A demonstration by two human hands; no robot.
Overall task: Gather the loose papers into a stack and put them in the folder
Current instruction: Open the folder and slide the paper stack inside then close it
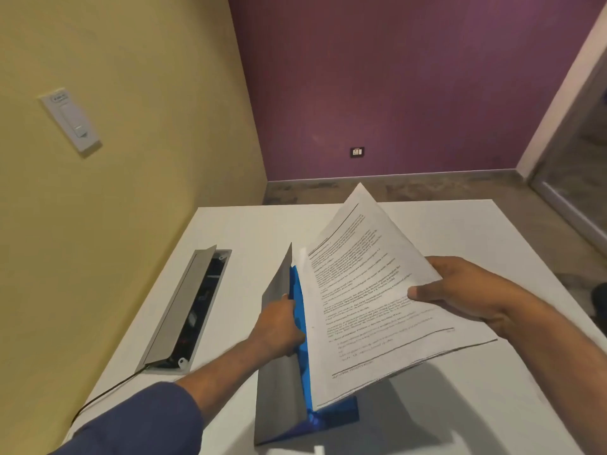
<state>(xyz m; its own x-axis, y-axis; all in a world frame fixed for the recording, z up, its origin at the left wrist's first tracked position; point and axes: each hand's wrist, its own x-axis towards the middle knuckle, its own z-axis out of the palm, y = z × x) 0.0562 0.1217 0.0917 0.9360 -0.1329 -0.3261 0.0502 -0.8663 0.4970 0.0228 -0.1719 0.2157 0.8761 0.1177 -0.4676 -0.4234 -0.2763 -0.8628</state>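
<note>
His left hand point(279, 323) props the folder point(282, 382) cover open, while the right hand point(460, 290) pinches the papers point(368, 300), long edge angled toward its spine.

A white desk point(460, 231) fills the lower part of the view, its far edge just short of the room's corner. Sunk into its left side is a grey cable box point(187, 310) with its hinged lid point(179, 303) tilted open (dark wiring shows inside, too murky to sort out). A thin black cable point(105, 394) runs from the box's near end off the desk's left edge. On the yellow wall point(147, 110) at left sits a white switch plate point(70, 121). The purple wall point(394, 77) ahead carries a small dark socket point(357, 152) low down. Grey floor point(427, 185) lies beyond the desk.
</note>
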